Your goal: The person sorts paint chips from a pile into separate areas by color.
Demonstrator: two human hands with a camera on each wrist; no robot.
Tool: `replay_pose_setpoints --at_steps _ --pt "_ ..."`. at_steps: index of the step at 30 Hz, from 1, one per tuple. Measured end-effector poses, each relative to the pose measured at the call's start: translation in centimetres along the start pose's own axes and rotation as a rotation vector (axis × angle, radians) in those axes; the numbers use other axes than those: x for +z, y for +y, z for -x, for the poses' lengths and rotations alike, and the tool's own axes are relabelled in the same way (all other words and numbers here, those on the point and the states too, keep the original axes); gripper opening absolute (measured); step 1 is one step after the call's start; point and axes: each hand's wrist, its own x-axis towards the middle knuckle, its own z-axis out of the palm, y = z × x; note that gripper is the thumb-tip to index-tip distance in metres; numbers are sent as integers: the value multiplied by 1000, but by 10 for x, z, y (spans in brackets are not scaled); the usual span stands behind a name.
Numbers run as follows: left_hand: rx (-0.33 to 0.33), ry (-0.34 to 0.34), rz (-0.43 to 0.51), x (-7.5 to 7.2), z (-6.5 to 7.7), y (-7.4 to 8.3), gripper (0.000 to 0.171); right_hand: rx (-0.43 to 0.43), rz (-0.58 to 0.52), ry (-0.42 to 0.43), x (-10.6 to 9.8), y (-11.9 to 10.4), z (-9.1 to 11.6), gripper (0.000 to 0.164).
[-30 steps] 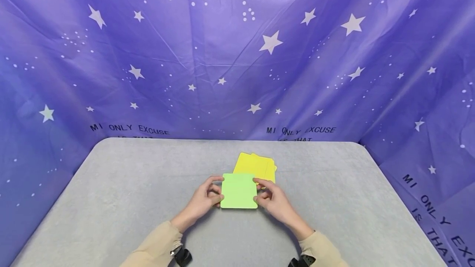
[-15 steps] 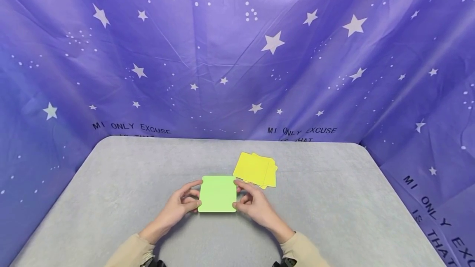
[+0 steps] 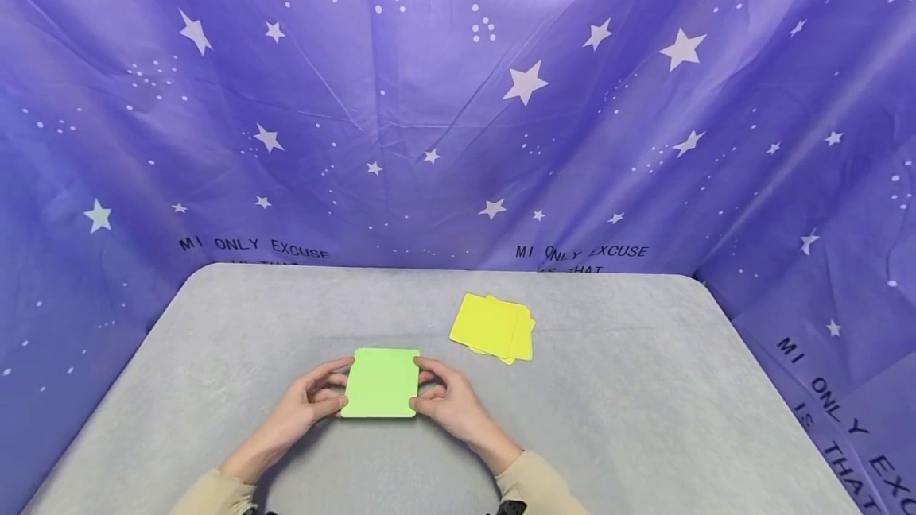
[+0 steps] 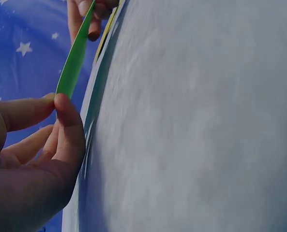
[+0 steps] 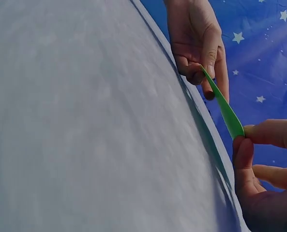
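A square light-green card (image 3: 382, 384) with rounded corners is held between two hands in the head view. My left hand (image 3: 309, 400) pinches its left edge between thumb and fingers. On the opposite edge, my right hand (image 3: 451, 404) pinches it the same way. Both wrist views show the green card (image 4: 74, 63) nearly edge-on and slightly bowed, raised off the tabletop. Farther back and to the right lies a loose, fanned pile of yellow square cards (image 3: 490, 326), apart from both hands.
The grey table (image 3: 615, 404) has rounded far corners. Behind and beside it hangs a purple-blue cloth (image 3: 429, 102) with white stars and black lettering.
Both hands have carried the green card leftward and a little nearer to me, away from the yellow cards it partly covered. The yellow cards have stayed in place.
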Motion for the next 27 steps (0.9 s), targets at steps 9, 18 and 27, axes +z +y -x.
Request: replay_pose_setpoints --at_steps 9,18,27 --pt "6 -10 -92 -28 15 -1 59 19 58 -22 30 -1 -10 61" --pt "-75 8 -172 -38 21 1 58 1 224 -32 46 -2 -16 58" --pt "-145 -27 -197 -42 15 6 62 11 318 -73 45 -6 -21 59"
